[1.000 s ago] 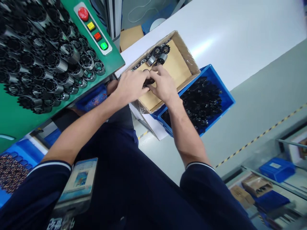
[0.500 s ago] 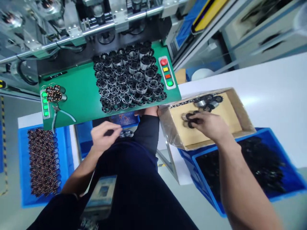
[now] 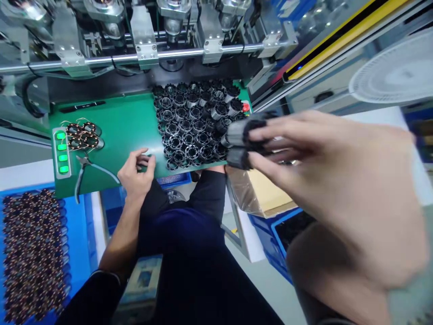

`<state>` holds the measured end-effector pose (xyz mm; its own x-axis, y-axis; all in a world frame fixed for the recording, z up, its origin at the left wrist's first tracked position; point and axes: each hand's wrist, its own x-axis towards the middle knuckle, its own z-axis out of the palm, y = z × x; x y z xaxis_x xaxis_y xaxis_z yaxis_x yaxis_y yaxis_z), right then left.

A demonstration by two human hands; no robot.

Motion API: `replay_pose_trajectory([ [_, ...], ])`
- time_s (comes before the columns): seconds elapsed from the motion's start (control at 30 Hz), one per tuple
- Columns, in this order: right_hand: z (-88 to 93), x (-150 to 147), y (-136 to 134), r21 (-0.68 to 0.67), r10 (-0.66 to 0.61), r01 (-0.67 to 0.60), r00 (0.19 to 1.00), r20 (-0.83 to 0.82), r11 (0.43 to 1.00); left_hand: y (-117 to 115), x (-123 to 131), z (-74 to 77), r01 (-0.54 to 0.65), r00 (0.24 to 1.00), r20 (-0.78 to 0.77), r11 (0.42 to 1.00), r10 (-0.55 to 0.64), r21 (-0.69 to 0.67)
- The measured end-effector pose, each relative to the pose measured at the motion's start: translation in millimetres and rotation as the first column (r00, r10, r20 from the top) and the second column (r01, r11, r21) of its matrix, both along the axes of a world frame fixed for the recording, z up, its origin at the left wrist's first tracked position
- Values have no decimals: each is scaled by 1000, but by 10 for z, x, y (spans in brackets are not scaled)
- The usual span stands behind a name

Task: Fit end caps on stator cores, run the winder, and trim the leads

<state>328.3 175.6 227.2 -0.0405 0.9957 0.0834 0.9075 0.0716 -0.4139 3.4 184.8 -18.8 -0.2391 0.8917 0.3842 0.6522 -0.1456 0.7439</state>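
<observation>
My right hand [image 3: 341, 180], large and blurred near the camera, grips black-and-silver motor stator cores [image 3: 237, 135] between thumb and fingers. They hang in front of the right side of the stacked stator cores [image 3: 191, 126] on the green bench top [image 3: 128, 115]. My left hand [image 3: 137, 174] is over the bench's front edge, left of the stack, its fingers loosely curved, thumb apart and nothing between them. Copper-wound stators [image 3: 83, 136] stand at the bench's left end, with cutting pliers [image 3: 87, 164] in front of them.
A machine [image 3: 145, 40] with metal fixtures spans the back. A cardboard box [image 3: 248, 192] sits at the right beside a blue crate [image 3: 270, 253], partly hidden by my right arm. At left, a blue bin [image 3: 86, 225] holds many wound stators. A black pen [image 3: 83, 107] lies on the bench.
My right hand has come up out of the cardboard box with stator cores, toward the stack. My left hand has moved up to the bench edge and opened. The view has shifted.
</observation>
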Motion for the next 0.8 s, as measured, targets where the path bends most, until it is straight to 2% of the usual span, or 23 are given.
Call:
replay_pose_trajectory([
  [0.1,-112,-413,676,-14,102,-101,984,148,995,7,-8,26,5,1000,13,999,-4,-36],
  [0.2,-275,-728,1178,-95,95,-75,968,232,993,21,-10,28,11,1000,5,999,-11,-34],
  [0.27,-352,-889,1378,-150,64,-20,955,291,988,25,-5,21,14,1000,8,1000,-14,-15],
  [0.4,-445,-1044,1542,-210,19,60,934,357,976,23,-7,4,43,999,16,999,-43,5],
  [0.6,-532,-994,1596,-200,-8,83,935,353,976,24,-36,-5,83,995,47,996,-84,27],
  [0.8,-532,-1013,1609,-207,-27,103,940,340,973,15,-43,6,76,997,24,996,-76,-37],
])
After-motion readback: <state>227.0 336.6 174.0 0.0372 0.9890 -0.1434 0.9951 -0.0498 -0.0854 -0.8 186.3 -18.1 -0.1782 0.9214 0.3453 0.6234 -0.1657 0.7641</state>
